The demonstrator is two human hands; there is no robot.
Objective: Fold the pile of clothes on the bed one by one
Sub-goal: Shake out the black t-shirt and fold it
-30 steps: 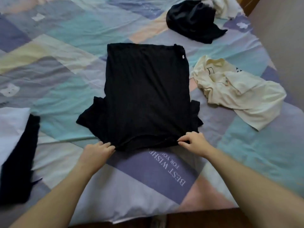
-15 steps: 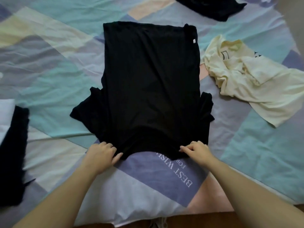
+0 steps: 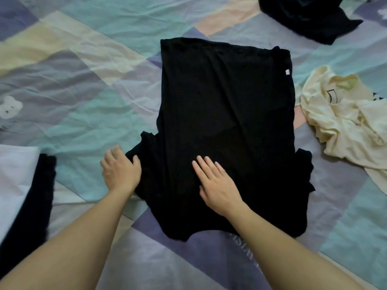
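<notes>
The dark garment (image 3: 307,16) and cream shirt (image 3: 345,122) run off frame.

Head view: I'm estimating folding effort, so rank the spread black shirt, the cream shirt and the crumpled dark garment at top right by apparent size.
1. Black shirt, clearly largest.
2. Cream shirt and dark garment: both crumpled and cut off by the frame, so unranked.

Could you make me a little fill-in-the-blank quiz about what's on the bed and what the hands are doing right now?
1. The right hand lies flat on the ____ shirt spread mid-bed.
2. The left hand grips that shirt's ____, sticking out at its side.
3. To the right lies a crumpled shirt of ____ colour.
4. The bedsheet has a pattern of coloured ____.

Missing words: black; sleeve; cream; patches
</notes>
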